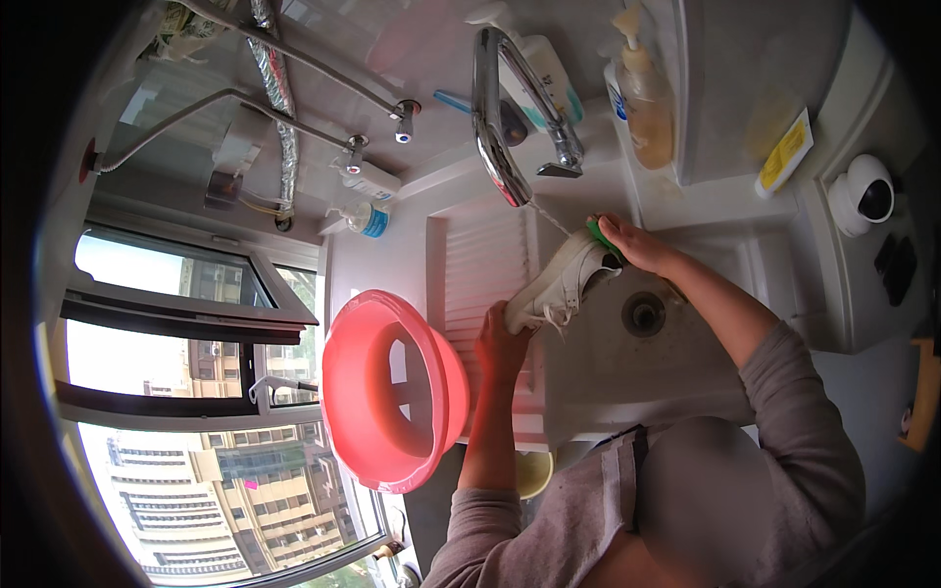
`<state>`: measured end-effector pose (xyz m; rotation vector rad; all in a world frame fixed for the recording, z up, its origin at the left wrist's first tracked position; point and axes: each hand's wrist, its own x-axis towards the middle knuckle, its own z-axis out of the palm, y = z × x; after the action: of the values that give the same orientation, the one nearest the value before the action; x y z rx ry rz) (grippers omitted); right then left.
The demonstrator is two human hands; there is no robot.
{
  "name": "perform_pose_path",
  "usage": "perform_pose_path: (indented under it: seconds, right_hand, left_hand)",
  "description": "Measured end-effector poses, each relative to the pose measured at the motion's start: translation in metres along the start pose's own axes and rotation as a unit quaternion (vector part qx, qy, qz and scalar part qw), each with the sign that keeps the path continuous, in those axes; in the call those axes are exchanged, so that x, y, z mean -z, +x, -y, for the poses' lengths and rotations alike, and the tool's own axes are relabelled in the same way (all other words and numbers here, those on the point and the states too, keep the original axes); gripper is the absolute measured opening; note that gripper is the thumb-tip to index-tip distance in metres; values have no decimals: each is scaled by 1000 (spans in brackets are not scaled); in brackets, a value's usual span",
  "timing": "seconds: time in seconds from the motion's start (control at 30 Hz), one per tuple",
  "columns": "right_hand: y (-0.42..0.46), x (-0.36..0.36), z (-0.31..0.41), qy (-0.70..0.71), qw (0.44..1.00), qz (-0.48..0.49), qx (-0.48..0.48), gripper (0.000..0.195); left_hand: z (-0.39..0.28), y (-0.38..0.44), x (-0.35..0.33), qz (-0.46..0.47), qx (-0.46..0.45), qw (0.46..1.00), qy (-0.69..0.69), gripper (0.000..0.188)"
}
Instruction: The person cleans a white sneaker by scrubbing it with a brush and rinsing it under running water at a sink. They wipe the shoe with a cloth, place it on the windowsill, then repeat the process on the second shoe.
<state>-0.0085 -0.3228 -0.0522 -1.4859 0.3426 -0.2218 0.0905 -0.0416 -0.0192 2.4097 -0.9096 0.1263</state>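
Observation:
A white lace-up sneaker (562, 279) is held over the sink, its sole turned toward the faucet side. My left hand (506, 338) grips it at the toe. At the heel, my right hand (638, 246) closes on a bright green piece (604, 239); whether this is a scrubber or part of the sneaker is unclear. From the chrome faucet (507, 147) a thin stream of water (551, 218) runs down onto the heel end. Below my right forearm, the drain (644, 314) shows in the stained white basin (610, 375).
A pink plastic basin (448, 360) holding water stands left of the ribbed washboard (481, 272). Pump bottles (647, 110) and a yellow-and-white tube (785, 154) line the back ledge. A white camera (860, 195) sits at right. An open window (184, 272) is at far left.

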Motion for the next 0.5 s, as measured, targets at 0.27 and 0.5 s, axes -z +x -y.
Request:
perform_pose_path:
  seconds: [0.27,0.5]
  right_hand:
    - [-3,2,-10,-270,957,64,86,53]
    - [2,-14,-14,-329,930,34,162,52]
  left_hand:
    - [-7,-1,30,48,-47,995,73,51]
    - [-6,0,30,30,-78,993,85,49]
